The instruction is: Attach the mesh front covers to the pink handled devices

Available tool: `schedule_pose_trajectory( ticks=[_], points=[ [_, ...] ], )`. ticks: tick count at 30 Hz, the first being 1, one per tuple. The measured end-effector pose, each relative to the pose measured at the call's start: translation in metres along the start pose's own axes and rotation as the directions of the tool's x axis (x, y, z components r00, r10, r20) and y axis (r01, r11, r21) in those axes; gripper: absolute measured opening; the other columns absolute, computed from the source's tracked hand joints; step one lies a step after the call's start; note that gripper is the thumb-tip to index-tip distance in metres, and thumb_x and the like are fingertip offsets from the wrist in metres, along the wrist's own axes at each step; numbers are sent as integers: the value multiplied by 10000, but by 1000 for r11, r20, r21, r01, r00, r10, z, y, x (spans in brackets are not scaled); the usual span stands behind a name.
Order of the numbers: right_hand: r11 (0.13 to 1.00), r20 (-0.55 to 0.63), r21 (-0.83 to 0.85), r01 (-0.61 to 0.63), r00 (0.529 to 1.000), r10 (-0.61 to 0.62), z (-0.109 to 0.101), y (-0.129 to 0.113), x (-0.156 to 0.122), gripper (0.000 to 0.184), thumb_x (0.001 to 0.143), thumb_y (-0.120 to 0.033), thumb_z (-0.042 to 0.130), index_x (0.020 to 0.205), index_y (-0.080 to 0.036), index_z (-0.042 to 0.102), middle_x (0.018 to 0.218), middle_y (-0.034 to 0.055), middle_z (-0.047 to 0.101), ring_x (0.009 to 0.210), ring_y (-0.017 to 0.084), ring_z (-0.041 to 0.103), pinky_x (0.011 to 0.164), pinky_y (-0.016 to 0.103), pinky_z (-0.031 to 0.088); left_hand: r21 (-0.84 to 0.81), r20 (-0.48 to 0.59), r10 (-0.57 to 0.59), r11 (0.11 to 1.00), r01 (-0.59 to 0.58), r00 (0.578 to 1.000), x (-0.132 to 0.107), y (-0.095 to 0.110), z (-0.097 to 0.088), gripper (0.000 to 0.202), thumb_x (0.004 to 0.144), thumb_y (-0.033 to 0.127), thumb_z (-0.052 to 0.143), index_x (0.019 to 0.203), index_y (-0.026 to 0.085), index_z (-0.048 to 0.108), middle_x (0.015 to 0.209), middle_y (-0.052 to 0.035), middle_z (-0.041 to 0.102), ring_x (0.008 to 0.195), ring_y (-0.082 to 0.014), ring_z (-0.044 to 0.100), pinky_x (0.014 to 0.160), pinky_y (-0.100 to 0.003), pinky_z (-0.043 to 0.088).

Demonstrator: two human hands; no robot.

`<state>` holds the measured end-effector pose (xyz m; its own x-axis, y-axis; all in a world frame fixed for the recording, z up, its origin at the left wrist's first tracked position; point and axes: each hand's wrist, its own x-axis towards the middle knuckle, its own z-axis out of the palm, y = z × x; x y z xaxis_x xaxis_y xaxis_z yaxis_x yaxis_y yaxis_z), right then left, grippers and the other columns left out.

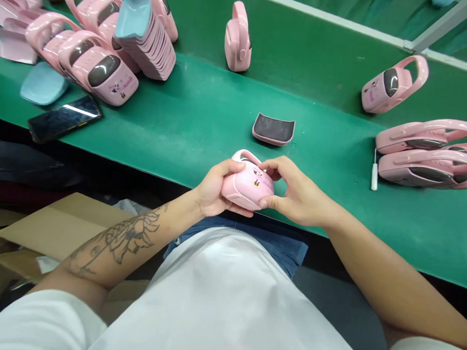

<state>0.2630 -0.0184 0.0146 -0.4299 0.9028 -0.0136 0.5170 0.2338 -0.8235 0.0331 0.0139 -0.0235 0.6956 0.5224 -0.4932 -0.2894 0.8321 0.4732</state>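
Just over the front edge of the bench, both hands hold a pink plastic case with a loop handle [240, 188] and a small cartoon print. My left hand [214, 190] wraps around its left side, thumb on top and fingers below. At its right side, my right hand [295, 194] grips the case between thumb and fingers. The handle points away from me, and part of a dark window shows by it. On the bench just beyond lies a curved pink piece with a dark inner face [274, 130].
Several similar pink cases [109, 77] crowd the back left beside a stack of curved pink panels [157, 51]. A phone [64, 119] lies near the left edge. More cases [417, 166] rest at right by a white-handled screwdriver [374, 174]. Below left is a cardboard box [58, 223].
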Motion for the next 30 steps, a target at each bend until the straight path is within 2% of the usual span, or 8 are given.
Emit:
schedule_pose_trajectory(
  ticks=[4, 8, 11, 13, 15, 18, 23, 30],
  points=[
    [997, -44, -78, 21, 999, -25, 4, -3, 3, 521, 866, -466, 783, 1290, -221, 607, 1229, 118, 616, 1149, 307, 620, 1002, 501, 555, -54, 56, -52, 997, 55, 997, 1, 1, -10, 623, 863, 539, 651, 1360, 163, 619, 1082, -172, 794, 864, -407, 791, 657, -576, 663],
    [956, -111, 75, -284, 950, 291, 5, -5, 2, 556, 838, -648, 769, 1156, -215, 628, 1130, 109, 682, 923, 258, 671, 834, 450, 598, -47, 89, 13, 999, -9, 996, -7, 9, -5, 737, 849, 595, 632, 1428, 144, 579, 1198, -205, 767, 1000, -447, 773, 763, -596, 650],
    [720, 92, 491, -490, 851, 517, 18, -5, -3, 663, 875, -859, 536, 1024, -220, 626, 901, 80, 721, 699, 217, 678, 636, 382, 597, -66, 66, 303, 952, -298, 951, -14, 14, 7, 700, 846, 506, 654, 1435, 135, 582, 1294, -194, 740, 1189, -454, 709, 916, -591, 620],
    [478, 309, 700, -530, 829, 466, 30, -8, -5, 761, 882, -916, 401, 1012, -210, 656, 922, 103, 746, 735, 234, 723, 634, 380, 619, -72, 37, 421, 906, -418, 906, -17, 14, 12, 684, 829, 471, 674, 1421, 136, 597, 1305, -171, 741, 1268, -455, 665, 984, -582, 595],
    [305, 398, 803, -513, 841, 368, 40, -14, -5, 813, 875, -928, 391, 1072, -199, 692, 1058, 132, 766, 878, 260, 763, 719, 395, 649, -76, 13, 438, 897, -436, 899, -17, 14, 13, 674, 816, 477, 684, 1393, 135, 618, 1270, -153, 757, 1292, -452, 651, 1014, -575, 580],
    [203, 350, 877, -435, 870, 348, 49, -25, -1, 757, 862, -873, 540, 1172, -202, 700, 1147, 126, 767, 1017, 282, 767, 775, 393, 663, -71, -4, 417, 906, -416, 909, -14, 9, 9, 674, 802, 500, 686, 1354, 117, 635, 1211, -154, 775, 1273, -452, 660, 1007, -570, 584],
    [305, 209, 895, -326, 910, 359, 61, -28, -1, 635, 833, -718, 748, 1156, -172, 727, 1078, 113, 796, 1012, 286, 776, 857, 417, 666, -32, -11, 456, 889, -456, 890, -12, -1, 0, 658, 782, 560, 672, 1285, 137, 666, 1215, -173, 768, 1313, -483, 626, 1003, -609, 581],
    [811, -253, 584, -44, 939, 233, 70, -18, -20, 765, 772, -449, 919, 1438, -258, 596, 1450, 77, 673, 1362, 308, 626, 1188, 454, 492, 169, 37, 563, 811, -561, 825, -5, 1, -18, 616, 712, 626, 734, 1106, 153, 721, 1158, -157, 780, 1304, -451, 645, 1055, -573, 558]
  ],
)
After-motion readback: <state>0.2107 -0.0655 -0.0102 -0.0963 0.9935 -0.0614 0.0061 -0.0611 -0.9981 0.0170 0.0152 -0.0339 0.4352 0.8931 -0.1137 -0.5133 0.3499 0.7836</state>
